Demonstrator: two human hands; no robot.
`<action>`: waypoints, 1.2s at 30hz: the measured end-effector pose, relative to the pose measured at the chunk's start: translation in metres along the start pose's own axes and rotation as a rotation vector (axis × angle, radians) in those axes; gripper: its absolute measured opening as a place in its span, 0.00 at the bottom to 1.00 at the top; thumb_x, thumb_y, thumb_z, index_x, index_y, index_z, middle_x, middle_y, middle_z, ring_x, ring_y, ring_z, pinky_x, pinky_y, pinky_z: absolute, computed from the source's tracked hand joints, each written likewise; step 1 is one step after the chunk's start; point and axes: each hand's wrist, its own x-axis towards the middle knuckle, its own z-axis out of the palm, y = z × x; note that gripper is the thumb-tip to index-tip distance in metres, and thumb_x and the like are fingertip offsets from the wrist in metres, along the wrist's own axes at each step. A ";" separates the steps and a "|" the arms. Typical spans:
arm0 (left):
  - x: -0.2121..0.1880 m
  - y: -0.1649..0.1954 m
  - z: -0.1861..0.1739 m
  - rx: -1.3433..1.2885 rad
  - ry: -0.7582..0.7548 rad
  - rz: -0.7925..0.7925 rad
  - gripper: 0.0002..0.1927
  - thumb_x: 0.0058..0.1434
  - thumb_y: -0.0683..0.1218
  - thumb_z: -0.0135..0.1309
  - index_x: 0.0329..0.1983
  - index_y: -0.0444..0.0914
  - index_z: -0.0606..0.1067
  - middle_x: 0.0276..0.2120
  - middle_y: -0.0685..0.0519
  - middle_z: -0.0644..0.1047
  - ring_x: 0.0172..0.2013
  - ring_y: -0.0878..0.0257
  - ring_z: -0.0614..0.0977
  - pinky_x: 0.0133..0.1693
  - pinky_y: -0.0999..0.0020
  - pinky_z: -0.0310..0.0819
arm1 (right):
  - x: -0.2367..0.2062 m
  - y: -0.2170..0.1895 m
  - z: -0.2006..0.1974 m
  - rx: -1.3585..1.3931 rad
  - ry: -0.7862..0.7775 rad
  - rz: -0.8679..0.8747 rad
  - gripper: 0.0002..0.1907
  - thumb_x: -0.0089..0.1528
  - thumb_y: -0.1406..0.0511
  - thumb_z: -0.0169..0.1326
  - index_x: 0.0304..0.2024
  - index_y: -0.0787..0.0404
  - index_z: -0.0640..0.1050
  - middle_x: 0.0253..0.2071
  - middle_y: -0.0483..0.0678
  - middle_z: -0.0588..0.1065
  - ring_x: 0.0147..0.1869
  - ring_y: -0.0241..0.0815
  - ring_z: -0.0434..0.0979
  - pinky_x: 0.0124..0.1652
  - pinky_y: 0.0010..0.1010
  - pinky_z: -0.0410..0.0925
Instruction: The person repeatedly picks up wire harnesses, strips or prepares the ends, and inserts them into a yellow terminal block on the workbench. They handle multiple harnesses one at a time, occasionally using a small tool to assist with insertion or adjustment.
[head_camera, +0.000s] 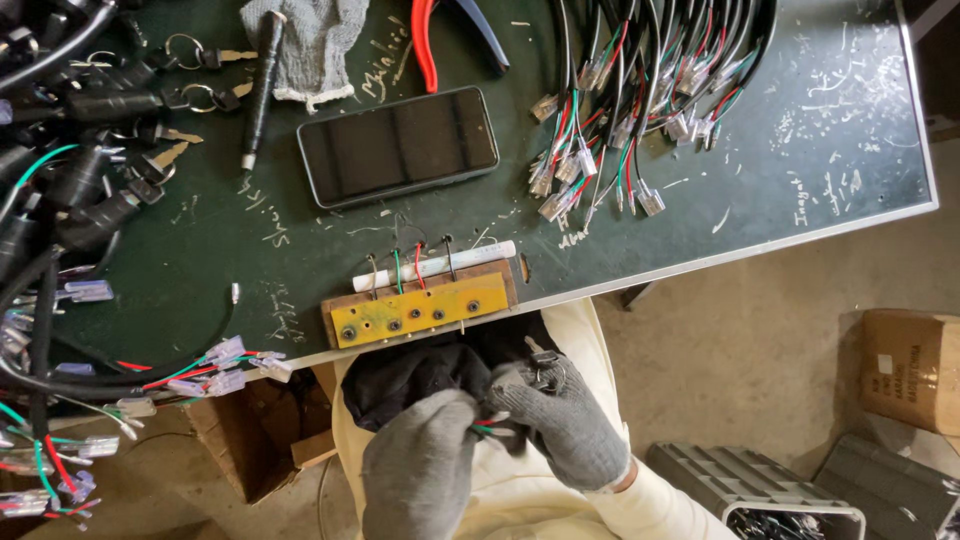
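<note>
Here, both gloved hands are working just below the tabletop's (800, 150) near edge: the left hand (420, 470) and right hand (565, 420) fingers are pinching red and green wires (490, 430), near the yellow jig block (420, 312)

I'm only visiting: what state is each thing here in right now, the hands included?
Left hand: gloved, gripping coloured wires.
Right hand: gloved, pinching the same wires.
Phone: screen dark, lying flat.
Pliers: red and blue handles spread apart.
Yellow jig: at the table edge, short wires standing up behind it.
Spare glove: lying crumpled, unworn.
Cardboard box: closed, on the floor.
</note>
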 end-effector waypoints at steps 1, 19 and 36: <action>-0.004 -0.001 0.001 -0.004 0.020 -0.028 0.18 0.50 0.40 0.61 0.44 0.43 0.74 0.38 0.50 0.82 0.37 0.51 0.84 0.39 0.57 0.78 | -0.002 -0.003 0.001 -0.028 -0.042 -0.034 0.12 0.65 0.64 0.61 0.32 0.68 0.79 0.28 0.47 0.74 0.31 0.33 0.73 0.30 0.25 0.67; -0.004 0.000 0.000 -0.823 0.046 -0.781 0.07 0.60 0.34 0.55 0.40 0.35 0.79 0.29 0.51 0.83 0.20 0.72 0.76 0.20 0.76 0.71 | -0.003 0.012 0.006 -0.124 0.028 -0.109 0.18 0.56 0.67 0.63 0.48 0.65 0.79 0.35 0.47 0.78 0.33 0.34 0.75 0.32 0.25 0.71; 0.005 -0.002 -0.005 -0.366 -0.004 -0.288 0.11 0.53 0.36 0.65 0.37 0.35 0.76 0.31 0.50 0.81 0.33 0.64 0.85 0.35 0.70 0.80 | 0.001 0.001 0.017 -0.278 0.017 -0.173 0.09 0.59 0.68 0.65 0.40 0.66 0.80 0.38 0.46 0.78 0.38 0.33 0.78 0.37 0.23 0.74</action>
